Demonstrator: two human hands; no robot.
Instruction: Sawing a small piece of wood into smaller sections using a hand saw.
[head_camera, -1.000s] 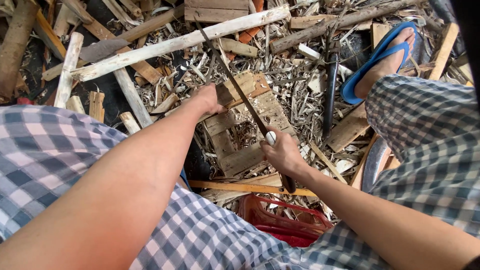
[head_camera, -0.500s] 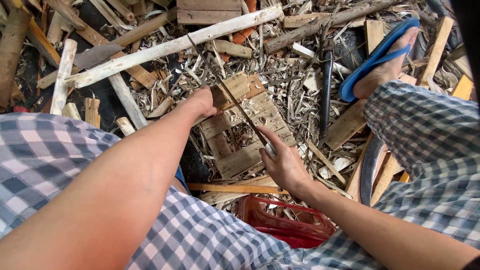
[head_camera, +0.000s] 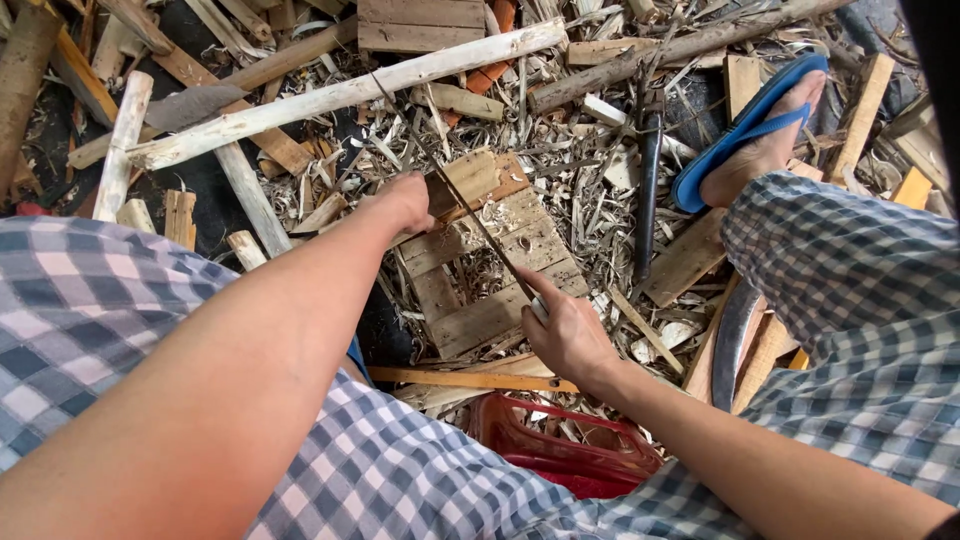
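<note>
My left hand (head_camera: 408, 200) is closed on a thin dark stick (head_camera: 470, 215) and holds it down on a worn pallet board (head_camera: 490, 290). The stick slants from the pale branches at the top down to my right hand (head_camera: 568, 335). That hand grips a knife with a pale collar (head_camera: 540, 307) at the stick's lower end, index finger stretched along it. The blade itself is hard to tell from the stick. Both forearms reach out over my checked-cloth knees.
Wood shavings and offcuts cover the ground. Long pale peeled branches (head_camera: 330, 95) lie across the top. My foot in a blue sandal (head_camera: 745, 130) rests at right, beside a long dark tool (head_camera: 648, 190). A curved blade (head_camera: 735, 340) and a red basket (head_camera: 570, 455) lie near my knees.
My right hand has slid down the stick toward me, and its grip has loosened with the index finger now extended. My left hand stays on the stick at the board.
</note>
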